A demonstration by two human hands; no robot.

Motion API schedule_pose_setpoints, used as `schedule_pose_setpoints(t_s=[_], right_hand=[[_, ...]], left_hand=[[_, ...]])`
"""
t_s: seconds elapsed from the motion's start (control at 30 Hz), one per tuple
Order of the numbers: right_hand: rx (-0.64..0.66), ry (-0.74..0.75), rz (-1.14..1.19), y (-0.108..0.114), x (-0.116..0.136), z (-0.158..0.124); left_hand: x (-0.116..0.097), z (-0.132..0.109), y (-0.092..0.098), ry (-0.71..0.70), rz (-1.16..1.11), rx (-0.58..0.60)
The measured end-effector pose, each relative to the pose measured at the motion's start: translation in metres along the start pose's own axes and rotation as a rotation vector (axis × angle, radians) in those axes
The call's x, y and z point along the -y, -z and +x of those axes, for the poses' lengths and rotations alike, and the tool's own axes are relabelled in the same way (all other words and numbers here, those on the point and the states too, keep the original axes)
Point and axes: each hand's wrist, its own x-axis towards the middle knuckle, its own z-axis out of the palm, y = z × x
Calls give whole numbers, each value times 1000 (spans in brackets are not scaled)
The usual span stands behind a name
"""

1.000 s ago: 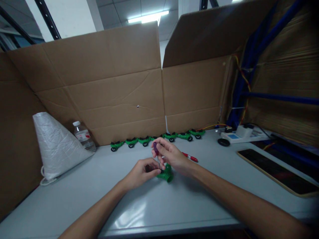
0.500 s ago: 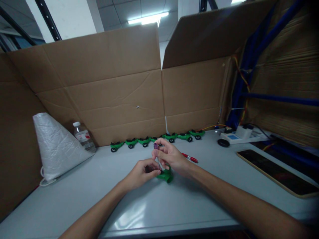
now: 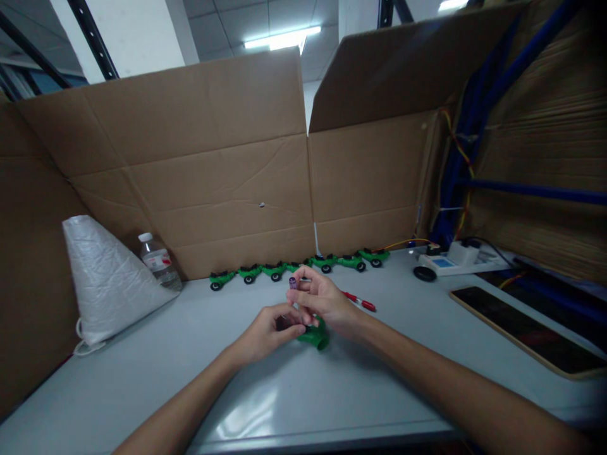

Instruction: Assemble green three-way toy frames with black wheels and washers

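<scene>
My right hand [image 3: 327, 301] pinches a small screwdriver [image 3: 293, 284] by its purple translucent handle. The shaft slants down toward a green plastic toy part [image 3: 313, 338], and its tip is hidden among my fingers. My left hand [image 3: 272, 332] is closed on the left side of that green part, which is held just at the tabletop; a dark bit shows near my thumb. Behind my hands, a row of several green toy scooters [image 3: 275, 272] with black wheels stands along the cardboard.
A red marker [image 3: 361, 301] lies right of my right hand. On the right are a phone [image 3: 526, 328], a power strip [image 3: 474, 258] and a black ring [image 3: 424, 273]. To the left stand a silvery bag [image 3: 109, 284] and a water bottle [image 3: 160, 260]. Cardboard walls [image 3: 213, 177] enclose the table.
The screwdriver's handle has tilted slightly left and down, with the fingers of my right hand shifting on it. My left hand and the green part stay almost in place.
</scene>
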Motion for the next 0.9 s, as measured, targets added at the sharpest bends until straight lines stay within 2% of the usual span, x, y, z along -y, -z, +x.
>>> schedule_pose_setpoints(t_s=[0.9], right_hand=[[15, 20, 25, 3, -1, -1]], left_hand=[[-5, 0, -1, 10, -12, 14]])
